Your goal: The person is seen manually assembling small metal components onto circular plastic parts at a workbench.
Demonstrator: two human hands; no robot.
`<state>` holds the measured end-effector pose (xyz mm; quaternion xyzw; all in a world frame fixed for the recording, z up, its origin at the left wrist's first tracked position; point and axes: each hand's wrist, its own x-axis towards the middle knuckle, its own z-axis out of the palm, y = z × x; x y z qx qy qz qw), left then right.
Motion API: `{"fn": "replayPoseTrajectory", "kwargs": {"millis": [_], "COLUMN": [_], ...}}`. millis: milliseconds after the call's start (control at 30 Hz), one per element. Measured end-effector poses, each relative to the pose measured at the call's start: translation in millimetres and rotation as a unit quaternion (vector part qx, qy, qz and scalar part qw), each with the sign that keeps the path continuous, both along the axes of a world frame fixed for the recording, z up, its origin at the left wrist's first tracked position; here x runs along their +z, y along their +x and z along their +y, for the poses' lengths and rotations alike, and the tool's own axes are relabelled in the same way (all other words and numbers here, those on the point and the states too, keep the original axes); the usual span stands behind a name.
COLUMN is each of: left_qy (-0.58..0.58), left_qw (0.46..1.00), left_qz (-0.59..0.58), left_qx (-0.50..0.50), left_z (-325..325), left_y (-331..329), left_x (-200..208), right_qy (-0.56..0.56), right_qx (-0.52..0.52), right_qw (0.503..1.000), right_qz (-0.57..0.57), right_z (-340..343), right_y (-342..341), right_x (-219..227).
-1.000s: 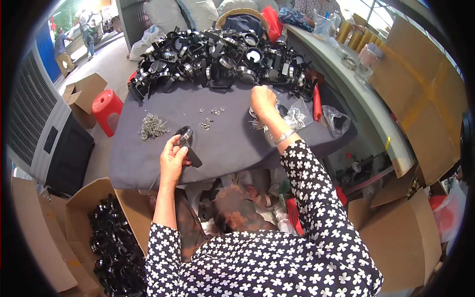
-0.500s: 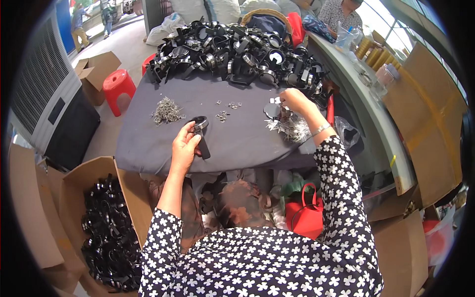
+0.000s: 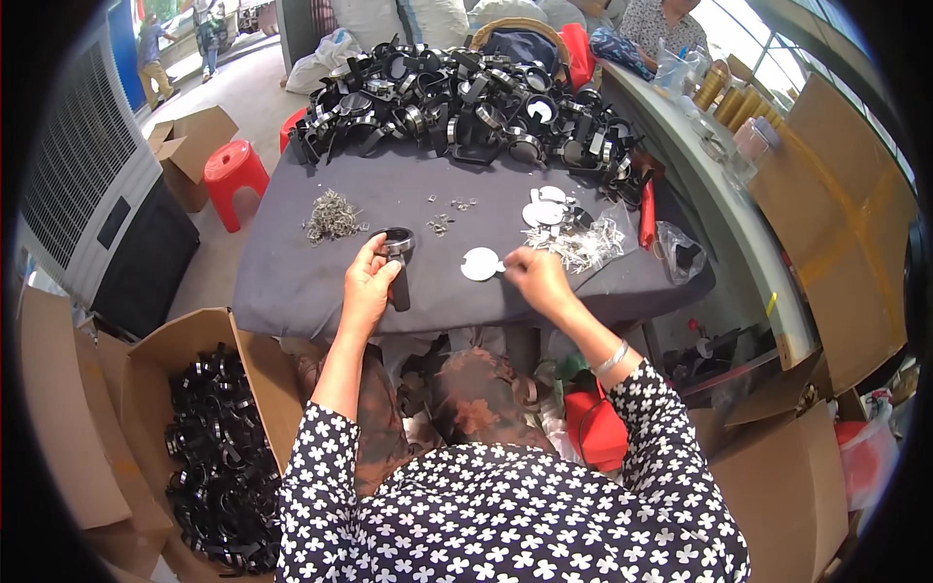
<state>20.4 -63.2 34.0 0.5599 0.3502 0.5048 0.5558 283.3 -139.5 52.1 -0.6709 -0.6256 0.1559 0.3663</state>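
In my left hand (image 3: 369,282) is a black part with a round metal-edged ring (image 3: 396,242) on top and a flat black strip hanging down. Its fingers and thumb are closed around the part just below the ring. My right hand (image 3: 537,280), slightly blurred, pinches the small side tab of a round white disc (image 3: 480,264) in front of me. More white discs (image 3: 545,211) lie to the right, beside a heap of thin silvery-white pieces (image 3: 589,243) on clear plastic. Small metal clips (image 3: 332,216) are heaped on the left, with a few loose clips (image 3: 440,223) scattered nearer the middle.
A large pile of black ring parts (image 3: 466,97) covers the table's far side. At lower left a cardboard box (image 3: 260,389) holds many more. A red stool (image 3: 234,180) and an air cooler (image 3: 107,204) stand left. Beyond the bench (image 3: 671,121) at right sits another person.
My right hand has come from the white discs at the right toward the middle, bringing one disc with it. The left hand keeps its hold on the ring part, almost still.
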Motion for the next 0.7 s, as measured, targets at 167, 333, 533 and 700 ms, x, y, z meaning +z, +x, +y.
{"fn": "replayPoseTrajectory", "kwargs": {"millis": [167, 333, 533, 700], "left_qy": [-0.015, -0.023, -0.002, 0.002], "left_qw": [1.0, 1.0, 1.0, 1.0], "left_qz": [-0.001, -0.016, 0.003, 0.003], "left_qx": [0.013, -0.004, -0.001, 0.01], "left_z": [4, -1, -4, -9], "left_y": [-9, -1, -6, 0], "left_x": [-10, -4, -3, 4], "right_qy": [0.143, 0.182, 0.284, 0.283], "right_qx": [0.132, 0.17, 0.159, 0.158], "right_qw": [0.964, 0.951, 0.938, 0.94], "right_qz": [-0.18, -0.184, -0.12, -0.11], "right_z": [-7, -13, 20, 63], "right_y": [-5, -6, -44, -88], "right_x": [-8, 4, 37, 36]}}
